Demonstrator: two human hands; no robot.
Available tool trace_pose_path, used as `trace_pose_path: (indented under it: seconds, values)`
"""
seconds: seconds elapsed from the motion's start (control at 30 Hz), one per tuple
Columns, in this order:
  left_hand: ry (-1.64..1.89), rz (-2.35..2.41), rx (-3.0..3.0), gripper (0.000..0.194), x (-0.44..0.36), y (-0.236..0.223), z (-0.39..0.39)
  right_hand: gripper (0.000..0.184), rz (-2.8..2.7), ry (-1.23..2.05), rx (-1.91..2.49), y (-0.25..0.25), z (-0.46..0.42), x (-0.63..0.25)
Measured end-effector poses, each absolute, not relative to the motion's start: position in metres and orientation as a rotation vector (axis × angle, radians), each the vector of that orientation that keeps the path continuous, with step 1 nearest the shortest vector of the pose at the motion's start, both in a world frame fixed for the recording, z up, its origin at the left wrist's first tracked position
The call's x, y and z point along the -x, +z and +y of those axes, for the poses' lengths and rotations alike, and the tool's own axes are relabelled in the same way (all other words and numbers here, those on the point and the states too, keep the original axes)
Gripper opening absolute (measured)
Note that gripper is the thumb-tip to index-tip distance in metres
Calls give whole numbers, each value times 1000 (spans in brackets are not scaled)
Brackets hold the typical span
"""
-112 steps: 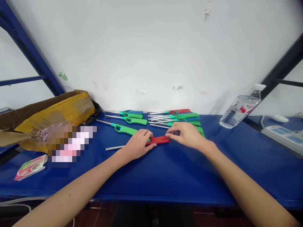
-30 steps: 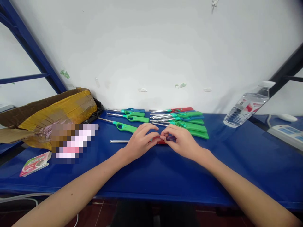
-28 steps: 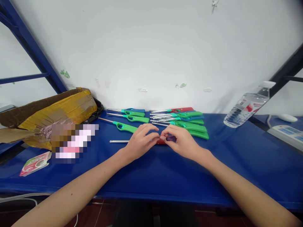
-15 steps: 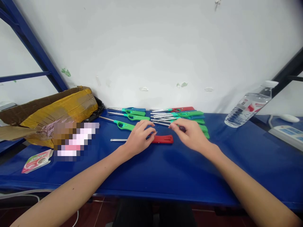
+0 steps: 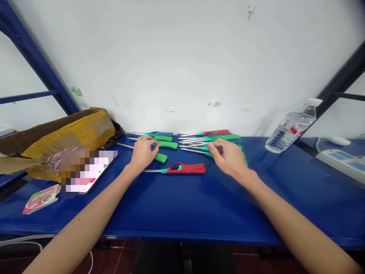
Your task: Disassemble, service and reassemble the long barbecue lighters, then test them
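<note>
My left hand (image 5: 142, 153) is over a green lighter (image 5: 161, 158) on the table's left side, covering its middle. Its thumb and forefinger are curled into a pinch; whatever they hold is too small or hidden. A long-necked lighter with a red handle (image 5: 188, 168) lies flat in front of me, its metal tube pointing left. My right hand (image 5: 229, 158) is closed round a small screwdriver with a dark purple handle (image 5: 220, 148), its thin shaft slanting down to the left. Under and behind that hand lies a pile of lighters (image 5: 211, 140), mostly green-handled, with a red one at the back.
More lighters (image 5: 164, 138) lie near the wall at left. A torn taped carton (image 5: 71, 133), a phone (image 5: 98, 175) and a pink packet (image 5: 41, 198) occupy the left side. At right stand a water bottle (image 5: 292, 127) and a white power strip (image 5: 342, 161). The blue table (image 5: 182, 209) meets the wall.
My left hand has moved left, off the red lighter and over to the green one, uncovering the red handle. The right hand keeps the screwdriver, now tilted with its shaft downward.
</note>
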State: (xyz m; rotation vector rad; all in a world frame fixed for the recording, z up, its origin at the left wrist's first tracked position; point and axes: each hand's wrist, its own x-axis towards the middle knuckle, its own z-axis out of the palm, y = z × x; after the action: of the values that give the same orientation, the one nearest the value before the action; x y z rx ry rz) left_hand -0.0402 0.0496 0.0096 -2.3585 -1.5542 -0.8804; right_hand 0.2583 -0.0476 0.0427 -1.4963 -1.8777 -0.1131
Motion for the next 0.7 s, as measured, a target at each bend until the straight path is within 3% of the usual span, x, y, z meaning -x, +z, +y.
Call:
trace_pose_path:
  seconds: [0.23, 0.7]
  values:
    - [-728, -1847, 2263, 19, 60, 1, 70, 58, -1742, -18, 1653, 41, -40, -265]
    - [-640, -1994, 2170, 26, 67, -1, 78, 23, -1983, 423, 1281, 20, -26, -265]
